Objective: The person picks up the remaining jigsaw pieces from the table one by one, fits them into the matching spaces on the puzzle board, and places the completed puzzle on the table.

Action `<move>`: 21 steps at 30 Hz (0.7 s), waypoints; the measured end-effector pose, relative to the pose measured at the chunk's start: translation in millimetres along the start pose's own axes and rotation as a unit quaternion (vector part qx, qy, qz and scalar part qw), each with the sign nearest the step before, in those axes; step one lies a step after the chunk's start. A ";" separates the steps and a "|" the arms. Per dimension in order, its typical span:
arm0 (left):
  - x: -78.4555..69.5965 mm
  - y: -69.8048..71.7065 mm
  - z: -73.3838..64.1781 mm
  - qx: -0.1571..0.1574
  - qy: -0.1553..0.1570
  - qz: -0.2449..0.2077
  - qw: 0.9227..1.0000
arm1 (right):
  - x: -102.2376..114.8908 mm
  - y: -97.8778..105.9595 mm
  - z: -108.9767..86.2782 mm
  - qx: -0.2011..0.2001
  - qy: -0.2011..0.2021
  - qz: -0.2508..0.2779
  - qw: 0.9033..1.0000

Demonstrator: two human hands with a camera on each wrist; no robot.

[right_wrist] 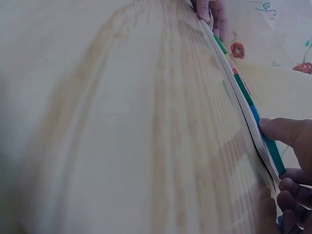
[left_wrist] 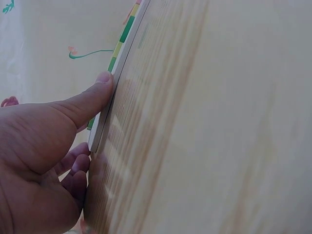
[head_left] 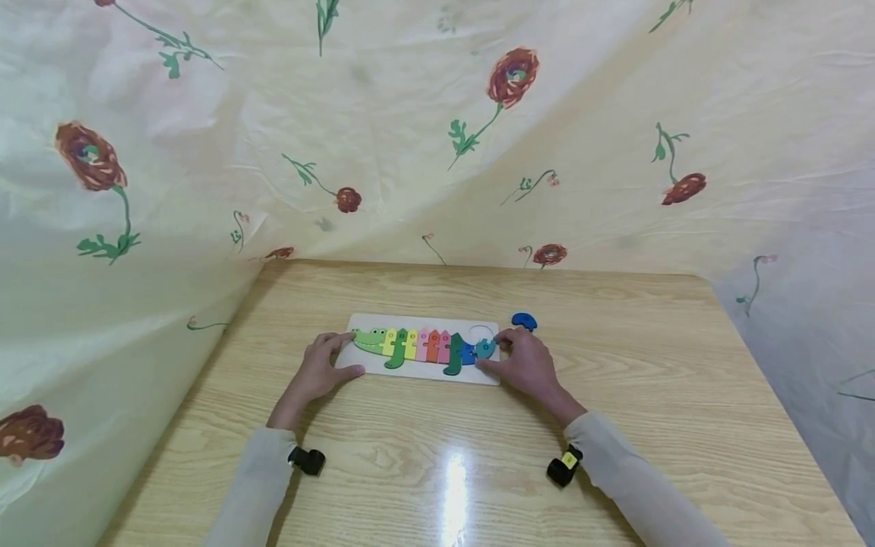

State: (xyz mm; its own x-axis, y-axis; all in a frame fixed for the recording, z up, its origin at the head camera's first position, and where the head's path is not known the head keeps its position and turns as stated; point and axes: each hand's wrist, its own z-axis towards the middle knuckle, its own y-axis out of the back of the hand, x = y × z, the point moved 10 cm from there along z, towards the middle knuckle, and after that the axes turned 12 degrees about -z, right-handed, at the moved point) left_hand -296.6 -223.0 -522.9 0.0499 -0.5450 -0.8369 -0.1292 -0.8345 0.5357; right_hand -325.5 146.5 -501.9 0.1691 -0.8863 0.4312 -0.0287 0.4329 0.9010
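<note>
A white puzzle board point(head_left: 418, 371) lies on the table, with a crocodile of coloured pieces on it. Its green head piece point(head_left: 371, 342) is at the left; yellow, green, pink and red body pieces follow. My left hand point(head_left: 321, 368) holds the board's left end; in the left wrist view the thumb point(left_wrist: 100, 90) presses along the front edge. Over the right end, my right hand point(head_left: 528, 366) pinches a teal tail piece point(head_left: 484, 349) between thumb and forefinger. This piece sits beside a blue piece point(head_left: 468, 354); in the right wrist view it is close over the board.
A loose dark blue piece point(head_left: 524, 321) lies on the wooden table point(head_left: 383, 456) just behind the right hand. Floral cloth point(head_left: 410, 152) hangs behind the table and at both sides. Each wrist wears a small black camera point(head_left: 311, 461).
</note>
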 end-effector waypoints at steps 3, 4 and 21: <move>-0.2 -0.2 0.8 0.000 -0.003 0.000 1.000 | 0.4 -0.1 0.3 0.001 0.000 0.000 1.000; -0.3 -0.1 0.9 -0.001 -0.004 0.001 1.000 | 0.3 -0.2 0.3 0.000 0.000 0.000 1.000; -0.3 -0.4 -0.6 0.003 -0.001 -0.002 1.000 | 1.8 -1.0 -0.5 0.009 0.018 -0.009 1.000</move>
State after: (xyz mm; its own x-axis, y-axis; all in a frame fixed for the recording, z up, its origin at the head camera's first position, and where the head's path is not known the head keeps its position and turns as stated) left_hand -296.0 -222.5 -522.8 0.0491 -0.5421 -0.8389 -0.1359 -0.8357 0.5321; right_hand -324.7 144.6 -502.0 0.2054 -0.8868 0.4140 -0.0434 0.4144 0.9091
